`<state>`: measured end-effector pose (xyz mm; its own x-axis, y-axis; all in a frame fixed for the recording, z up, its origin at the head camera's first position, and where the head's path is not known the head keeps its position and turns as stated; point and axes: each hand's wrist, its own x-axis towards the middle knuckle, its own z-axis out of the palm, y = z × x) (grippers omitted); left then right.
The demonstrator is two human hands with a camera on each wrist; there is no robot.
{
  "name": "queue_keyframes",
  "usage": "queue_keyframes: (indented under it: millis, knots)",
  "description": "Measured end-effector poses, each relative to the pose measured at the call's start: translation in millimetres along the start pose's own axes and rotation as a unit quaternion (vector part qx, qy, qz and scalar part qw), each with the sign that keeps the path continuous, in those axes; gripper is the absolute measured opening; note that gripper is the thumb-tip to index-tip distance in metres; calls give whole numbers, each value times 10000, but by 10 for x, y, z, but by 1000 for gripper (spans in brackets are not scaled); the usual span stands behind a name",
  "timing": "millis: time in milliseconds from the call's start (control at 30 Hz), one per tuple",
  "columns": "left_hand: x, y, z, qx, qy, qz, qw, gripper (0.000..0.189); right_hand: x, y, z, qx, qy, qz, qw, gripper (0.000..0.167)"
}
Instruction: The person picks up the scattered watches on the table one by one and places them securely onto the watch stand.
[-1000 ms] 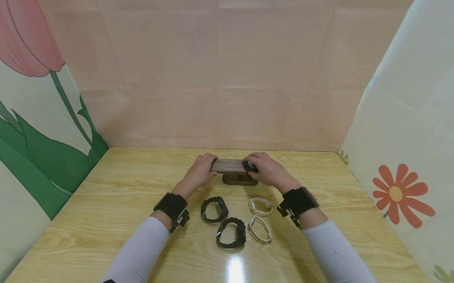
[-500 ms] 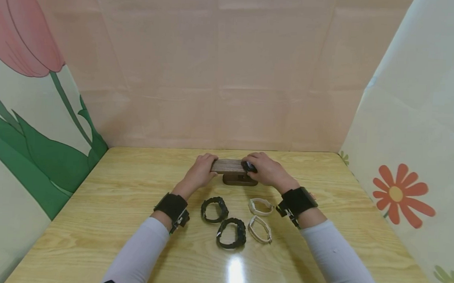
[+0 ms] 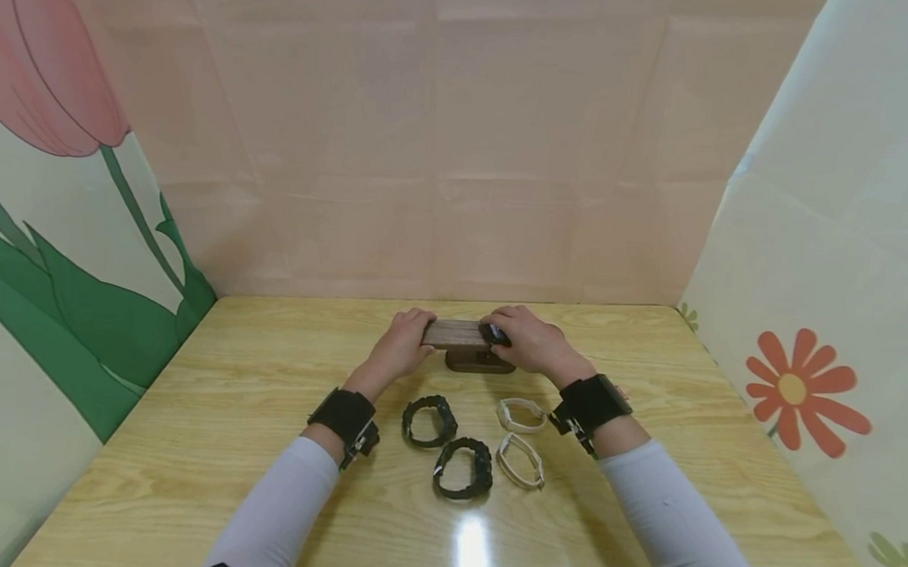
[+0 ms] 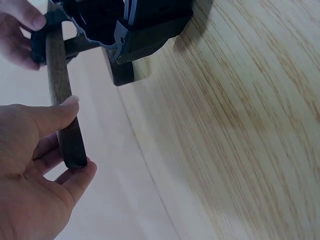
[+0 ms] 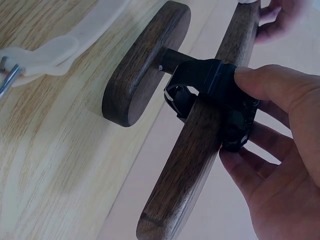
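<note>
L hand (image 3: 397,346) gripped left end, wood stand (image 3: 455,334), far-mid on tbl (image 3: 193,441) | R hand (image 3: 533,345) pinched blk watch (image 5: 216,82) looped round bar (image 5: 185,165), right half | nearer: 2 more blk watches (image 3: 482,468) lay left of 2 white watches (image 3: 504,414)

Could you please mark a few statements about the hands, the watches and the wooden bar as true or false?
1. The left hand holds one end of the wooden bar. True.
2. The right hand holds nothing. False: it grips a black watch.
3. That watch's strap goes around the wooden bar. True.
4. Two other black watches lie on the table. True.
5. Both white wristbands hang on the wooden bar. False: both lie on the table.
</note>
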<state>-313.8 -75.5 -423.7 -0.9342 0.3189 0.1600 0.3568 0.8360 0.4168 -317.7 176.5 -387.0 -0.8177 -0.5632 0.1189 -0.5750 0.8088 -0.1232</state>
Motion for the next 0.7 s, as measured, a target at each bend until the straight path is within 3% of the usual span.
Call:
queue_keyframes:
  millis: [700]
  knots:
    - [6,-11,-17,115,-8,21,9999,54,11,-9,2,-5,-24,63,10000,52]
